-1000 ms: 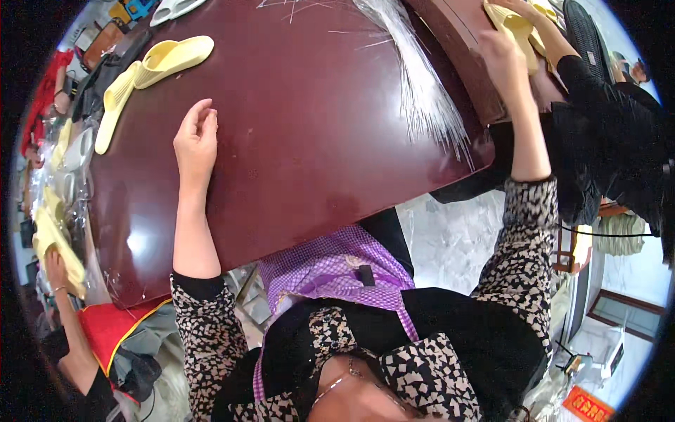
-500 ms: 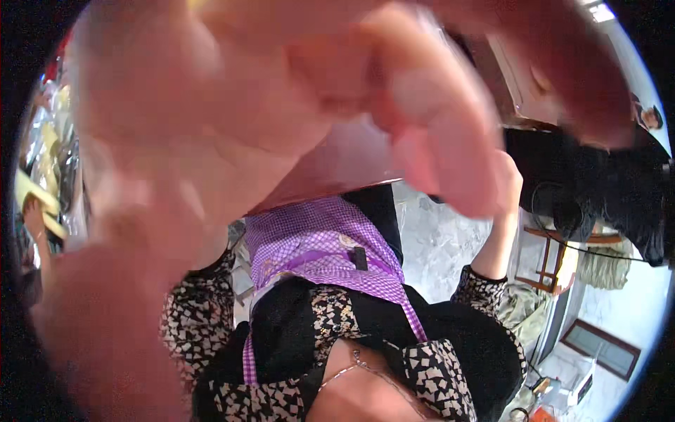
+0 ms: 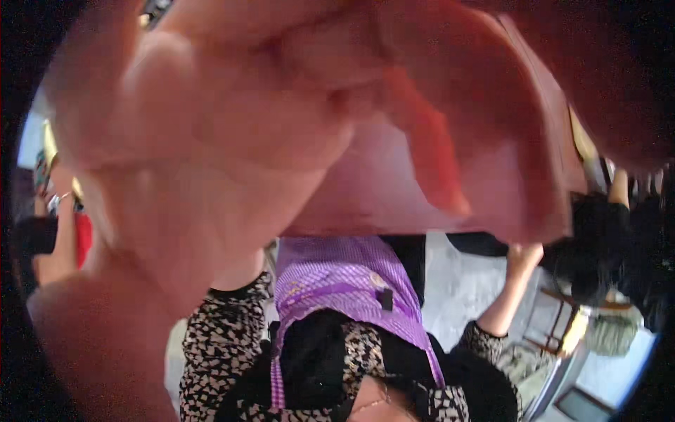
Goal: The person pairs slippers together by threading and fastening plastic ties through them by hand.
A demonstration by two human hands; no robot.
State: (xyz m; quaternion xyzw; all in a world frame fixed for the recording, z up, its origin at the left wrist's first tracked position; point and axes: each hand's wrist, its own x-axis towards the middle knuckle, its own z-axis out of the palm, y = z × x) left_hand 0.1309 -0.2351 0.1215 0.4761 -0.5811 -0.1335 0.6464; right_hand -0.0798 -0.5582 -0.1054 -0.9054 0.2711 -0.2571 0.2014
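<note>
Frankly, little of the work can be read here, because one large, blurred hand, probably the left hand (image 3: 218, 133), fills most of the view right up against the lens. Its fingers look partly bent, with a gap between them and the palm, but how far open it is I cannot tell; nothing shows in its grasp, though much of it runs out of sight. The right hand (image 3: 526, 254) is small and partly hidden behind the big fingers, near the table's edge, so neither its grip nor anything in it can be made out. Between palm and fingers a patch of dark red tabletop (image 3: 365, 186) shows (no piece of work visible on that patch). A pale yellow piece (image 3: 579, 143) lies over toward the right rim, apart from the right hand and too blurred to name with certainty. As for progress, I would judge no handling under way on that piece; what is finished and what is left cannot be told, since the hand covers most of the table. At the left rim, a co-worker's arm (image 3: 66, 228) shows beside something red (image 3: 84, 239).
</note>
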